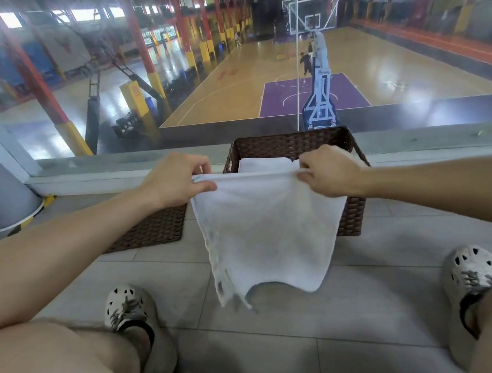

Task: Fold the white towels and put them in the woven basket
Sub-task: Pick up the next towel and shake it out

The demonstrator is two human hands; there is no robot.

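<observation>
On the tiled floor by a window, the basket (pixel 357 215) already holds folded towels (pixel 263 164). The left hand (pixel 178 180) and right hand (pixel 326 171) pinch another towel (pixel 269 229) hanging unfolded before it.

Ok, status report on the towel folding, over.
Left hand and right hand each pinch a top corner of the white towel, hanging unfolded. Woven basket behind it, a folded towel already inside. Nothing blocking the way in.

white towel (pixel 268 229) hanging before woven basket (pixel 351 215)
</observation>
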